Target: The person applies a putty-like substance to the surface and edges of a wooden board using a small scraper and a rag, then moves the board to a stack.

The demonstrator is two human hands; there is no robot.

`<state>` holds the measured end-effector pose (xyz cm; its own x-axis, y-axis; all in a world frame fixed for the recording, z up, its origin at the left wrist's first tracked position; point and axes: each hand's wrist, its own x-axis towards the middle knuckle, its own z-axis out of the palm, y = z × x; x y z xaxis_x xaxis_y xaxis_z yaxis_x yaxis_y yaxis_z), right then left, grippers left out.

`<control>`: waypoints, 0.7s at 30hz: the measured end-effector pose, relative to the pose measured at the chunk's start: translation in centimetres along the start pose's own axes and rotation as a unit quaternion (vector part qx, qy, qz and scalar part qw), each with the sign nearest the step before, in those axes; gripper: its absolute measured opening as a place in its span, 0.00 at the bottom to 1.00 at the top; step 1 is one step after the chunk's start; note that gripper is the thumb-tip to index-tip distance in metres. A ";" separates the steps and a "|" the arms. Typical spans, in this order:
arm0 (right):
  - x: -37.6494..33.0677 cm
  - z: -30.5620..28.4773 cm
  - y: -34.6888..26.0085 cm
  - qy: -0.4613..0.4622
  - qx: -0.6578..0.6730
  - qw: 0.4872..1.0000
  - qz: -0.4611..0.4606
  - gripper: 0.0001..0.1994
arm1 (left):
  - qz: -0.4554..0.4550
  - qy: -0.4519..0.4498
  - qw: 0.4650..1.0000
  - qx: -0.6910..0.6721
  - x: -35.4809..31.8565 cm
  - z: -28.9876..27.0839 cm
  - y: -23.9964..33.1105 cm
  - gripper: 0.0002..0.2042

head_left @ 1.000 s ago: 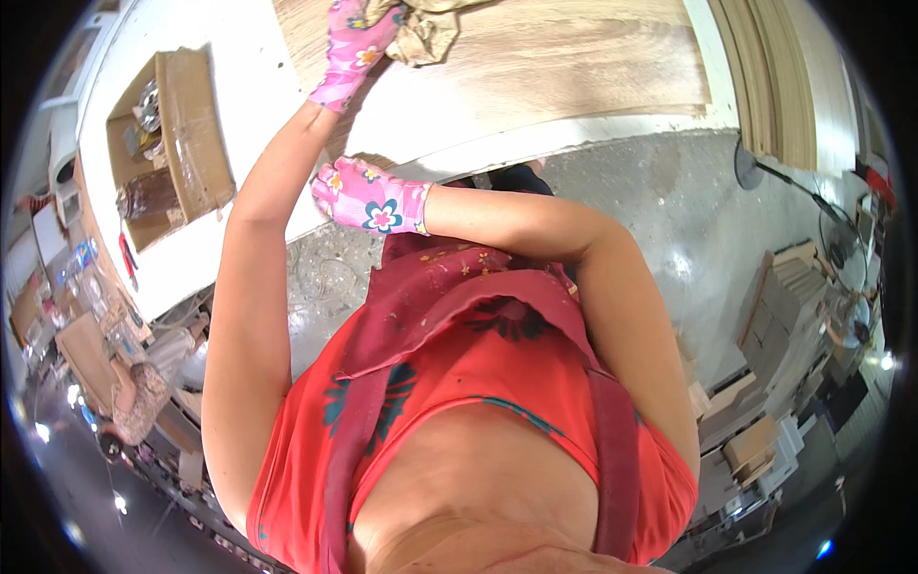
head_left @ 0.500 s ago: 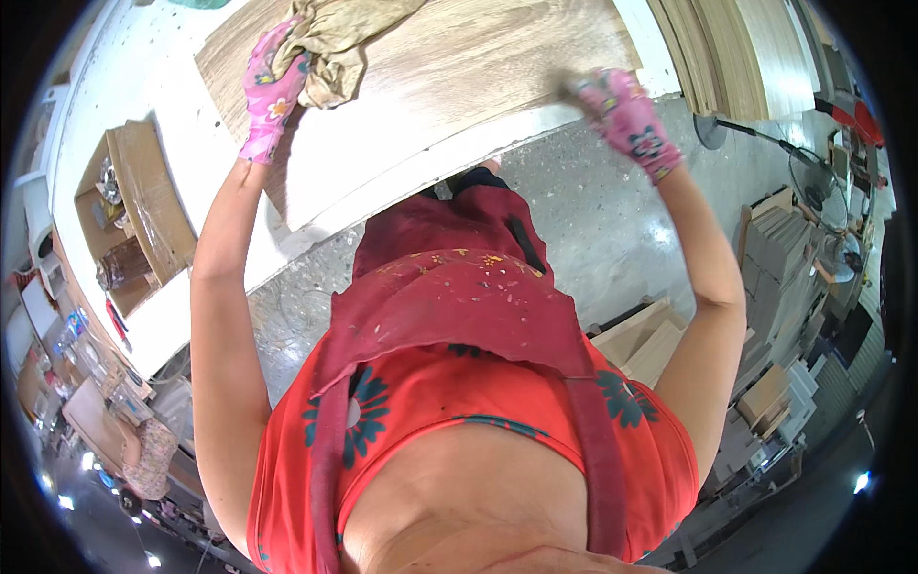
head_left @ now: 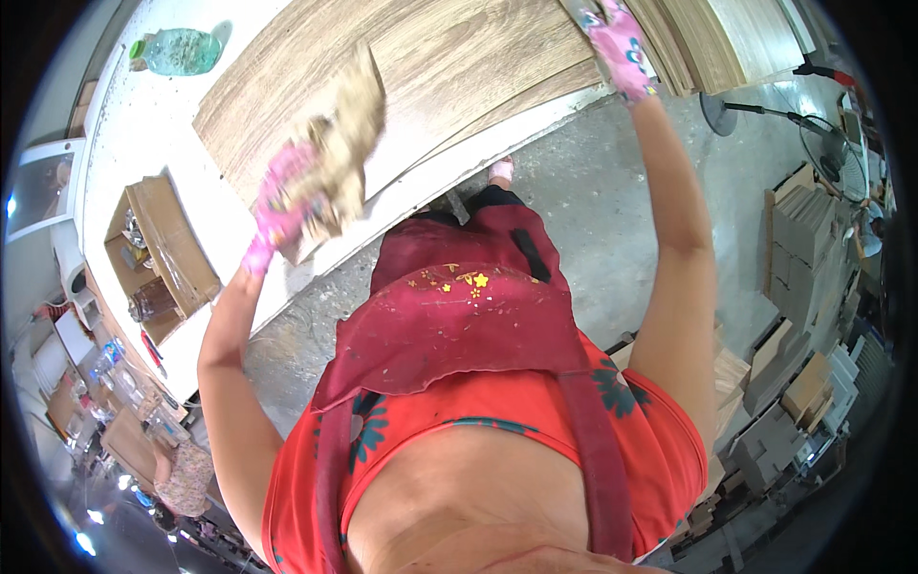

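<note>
A long wood-grain panel (head_left: 449,67) lies on a white worktable (head_left: 143,143). My left hand (head_left: 282,206), in a pink flowered glove, grips a crumpled tan rag (head_left: 344,143) at the panel's near left edge. My right hand (head_left: 617,43), in the same kind of glove, is closed on the panel's right end, next to a stack of similar boards (head_left: 727,38).
An open cardboard box (head_left: 163,258) with small items sits on the table's left part. A green plastic bottle (head_left: 177,50) lies at the far left corner. A standing fan (head_left: 822,143) and stacked boxes (head_left: 803,230) are on the concrete floor to the right. Another person (head_left: 182,474) stands lower left.
My right hand went from near my chest out to the panel's right end. My left hand with the rag slid along the panel toward its left near edge.
</note>
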<state>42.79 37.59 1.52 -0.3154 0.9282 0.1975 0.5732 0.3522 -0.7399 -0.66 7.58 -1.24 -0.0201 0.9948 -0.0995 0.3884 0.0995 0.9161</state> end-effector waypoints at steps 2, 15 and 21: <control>1.1 3.7 0.3 0.078 0.226 0.970 0.034 0.22 | 0.264 -0.111 0.953 0.104 -1.5 1.7 0.9 0.35; 1.7 7.1 13.2 0.172 0.483 0.846 0.146 0.20 | 0.291 -0.044 0.943 0.154 16.9 19.2 8.0 0.41; -2.5 4.5 13.3 0.272 -0.136 0.949 -0.077 0.17 | 0.324 -0.027 0.924 0.199 26.1 27.3 11.2 0.38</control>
<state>47.84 39.47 -11.72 -0.0160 0.7612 0.6484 0.7490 0.4387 -0.4965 28.32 34.13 -4.18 0.3771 0.8392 0.3918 0.6112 -0.5433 0.5755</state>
